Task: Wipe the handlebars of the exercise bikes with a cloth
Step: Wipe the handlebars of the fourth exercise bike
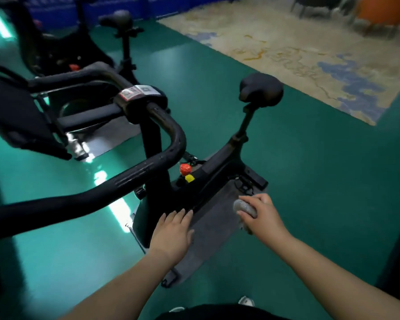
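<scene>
Low in the frame, the right hand (261, 215) has its fingers (247, 199) curled round a small grey cloth (245, 207), bunched up and held in the air over the dark mat (213, 227) under the nearest bike. The left hand (173, 232) is stretched forward, flat and empty, fingers straight and close together, just below centre. The black handlebar (148, 162) of that bike sweeps across the left and centre, well above both hands. Its saddle (261, 90) sits right of centre. A second bike (62, 54) stands at upper left on the green floor (310, 158).
</scene>
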{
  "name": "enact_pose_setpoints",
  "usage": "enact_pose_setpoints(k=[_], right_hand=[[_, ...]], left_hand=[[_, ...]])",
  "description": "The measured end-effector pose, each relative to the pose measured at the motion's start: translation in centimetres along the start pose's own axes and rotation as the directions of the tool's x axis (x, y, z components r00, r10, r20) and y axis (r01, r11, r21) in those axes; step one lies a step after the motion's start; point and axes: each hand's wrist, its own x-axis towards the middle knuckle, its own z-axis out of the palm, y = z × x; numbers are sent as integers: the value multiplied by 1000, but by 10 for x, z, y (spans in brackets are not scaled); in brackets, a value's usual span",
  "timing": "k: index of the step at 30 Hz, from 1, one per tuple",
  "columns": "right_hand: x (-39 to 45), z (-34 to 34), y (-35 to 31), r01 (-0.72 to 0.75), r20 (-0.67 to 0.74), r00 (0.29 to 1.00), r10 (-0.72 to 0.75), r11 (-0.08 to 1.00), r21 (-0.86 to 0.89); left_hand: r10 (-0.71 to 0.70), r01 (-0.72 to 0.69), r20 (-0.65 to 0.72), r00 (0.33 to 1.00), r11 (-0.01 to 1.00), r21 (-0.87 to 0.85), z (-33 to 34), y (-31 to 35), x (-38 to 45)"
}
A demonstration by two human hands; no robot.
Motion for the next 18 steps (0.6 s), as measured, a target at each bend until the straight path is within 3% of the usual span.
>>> enact_pose_setpoints(k=[4, 10, 18], right_hand=[[30, -6, -8, 162, 128, 979, -157, 987, -23], [41, 3, -41, 338, 289, 896, -337, 940, 47], [10, 5, -109, 549, 217, 777, -591, 805, 226]], left_hand=[[-188, 184, -48, 981, 980, -69, -3, 11, -14], [-418, 398, -134, 899, 905, -154, -11, 16, -50], [-549, 466, -402, 733, 836, -290, -49, 10, -104]])
